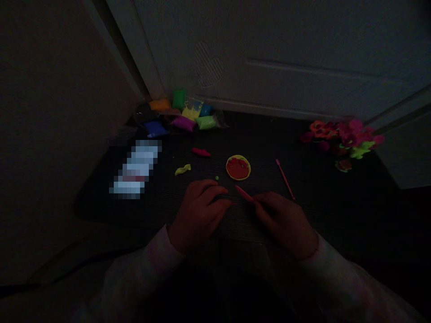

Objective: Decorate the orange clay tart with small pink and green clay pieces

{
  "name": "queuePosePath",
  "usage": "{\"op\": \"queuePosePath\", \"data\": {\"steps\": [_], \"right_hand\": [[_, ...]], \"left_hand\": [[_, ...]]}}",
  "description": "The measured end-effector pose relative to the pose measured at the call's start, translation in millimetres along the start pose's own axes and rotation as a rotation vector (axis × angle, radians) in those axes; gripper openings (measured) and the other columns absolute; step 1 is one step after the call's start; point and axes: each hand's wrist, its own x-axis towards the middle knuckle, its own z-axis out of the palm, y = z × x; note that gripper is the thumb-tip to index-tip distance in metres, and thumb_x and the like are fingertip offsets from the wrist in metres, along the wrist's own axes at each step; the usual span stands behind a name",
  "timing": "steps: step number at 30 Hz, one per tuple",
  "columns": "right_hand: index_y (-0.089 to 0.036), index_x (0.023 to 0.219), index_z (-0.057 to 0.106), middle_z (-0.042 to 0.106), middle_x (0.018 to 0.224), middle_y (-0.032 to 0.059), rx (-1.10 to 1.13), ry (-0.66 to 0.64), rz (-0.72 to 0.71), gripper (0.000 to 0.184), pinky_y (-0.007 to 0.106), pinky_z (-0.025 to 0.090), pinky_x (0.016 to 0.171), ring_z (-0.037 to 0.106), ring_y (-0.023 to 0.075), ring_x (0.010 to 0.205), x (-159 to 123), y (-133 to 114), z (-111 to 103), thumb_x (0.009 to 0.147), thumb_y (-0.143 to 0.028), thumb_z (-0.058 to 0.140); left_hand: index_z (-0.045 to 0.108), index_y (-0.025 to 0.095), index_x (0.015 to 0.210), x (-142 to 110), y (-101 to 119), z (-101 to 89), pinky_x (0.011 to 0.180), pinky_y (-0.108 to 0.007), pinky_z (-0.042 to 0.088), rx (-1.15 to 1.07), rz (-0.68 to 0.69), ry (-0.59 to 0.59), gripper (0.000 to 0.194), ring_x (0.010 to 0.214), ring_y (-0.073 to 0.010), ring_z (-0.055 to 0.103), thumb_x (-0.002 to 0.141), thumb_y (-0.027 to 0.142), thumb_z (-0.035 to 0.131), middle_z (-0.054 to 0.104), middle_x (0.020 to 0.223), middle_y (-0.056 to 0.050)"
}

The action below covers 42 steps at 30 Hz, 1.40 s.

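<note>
My right hand (284, 220) pinches a pink modelling-clay tool (244, 194) with a flat, pointed blade, which slants up and left over the dark table. My left hand (202, 213) is held low over the table, its fingers bent and apart, with nothing visible between them. Just beyond both hands lies a round clay disc (238, 171), orange-red with a yellow rim and small red and green bits along its upper part. A tiny green clay ball (217, 178) sits by my left fingers. Farther left are a twisted yellow clay strip (182, 169) and a pinkish-red clay lump (201, 152).
A second thin pink tool (285, 179) lies right of the disc. Several bags of coloured clay (183, 123) are piled at the back left, near a blurred bright phone-like screen (136, 169). Colourful clay or plastic shapes (346, 134) are heaped at the back right. The room is dim.
</note>
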Motion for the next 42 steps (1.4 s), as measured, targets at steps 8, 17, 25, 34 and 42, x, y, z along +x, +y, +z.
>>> {"op": "queuePosePath", "data": {"steps": [8, 17, 25, 34, 42], "right_hand": [[-0.017, 0.090, 0.061, 0.066, 0.078, 0.0047, -0.254, 0.168, 0.185, 0.026, 0.027, 0.047, 0.056, 0.062, 0.0154, 0.064, -12, 33, -5, 0.081, -0.028, 0.040], [-0.016, 0.101, 0.056, 0.058, 0.091, 0.0094, -0.318, 0.275, 0.051, 0.027, 0.033, 0.048, 0.069, 0.055, 0.0191, 0.081, -14, 17, -12, 0.084, -0.030, 0.041], [-0.017, 0.112, 0.053, 0.060, 0.084, 0.0073, -0.171, 0.000, -0.156, 0.033, 0.034, 0.046, 0.059, 0.053, 0.0177, 0.069, 8, -30, 18, 0.083, -0.019, 0.039], [-0.019, 0.113, 0.052, 0.056, 0.081, 0.0067, -0.177, -0.048, -0.143, 0.034, 0.034, 0.039, 0.058, 0.047, 0.0174, 0.068, 8, -24, 29, 0.082, -0.017, 0.040], [-0.015, 0.116, 0.049, 0.057, 0.082, 0.0079, -0.237, -0.070, -0.165, 0.036, 0.035, 0.037, 0.060, 0.046, 0.0182, 0.069, 6, -27, 31, 0.081, -0.016, 0.039]], "left_hand": [[0.061, 0.016, 0.095, -10, 2, 5.1, 0.072, -0.040, 0.042, 0.259, -0.061, -0.047, 0.020, 0.089, -0.0233, 0.051, 0.077, 0.015, 0.053, 0.064, 0.092, -0.005], [0.059, 0.018, 0.105, -17, 13, -8.3, 0.076, -0.038, 0.041, 0.151, -0.123, -0.116, 0.027, 0.085, -0.0204, 0.049, 0.080, 0.025, 0.051, 0.061, 0.085, -0.004], [0.059, 0.019, 0.105, -15, 8, -2.2, 0.074, -0.039, 0.036, 0.123, -0.147, -0.233, 0.031, 0.077, -0.0198, 0.046, 0.081, 0.033, 0.046, 0.059, 0.082, -0.004], [0.061, 0.016, 0.097, -15, 6, -3.4, 0.075, -0.036, 0.036, 0.026, -0.194, -0.154, 0.026, 0.076, -0.0183, 0.046, 0.083, 0.029, 0.044, 0.058, 0.077, -0.002], [0.063, 0.018, 0.093, -16, 5, -1.9, 0.075, -0.035, 0.038, 0.044, -0.205, -0.151, 0.024, 0.076, -0.0172, 0.047, 0.083, 0.028, 0.044, 0.059, 0.077, -0.002]]}}
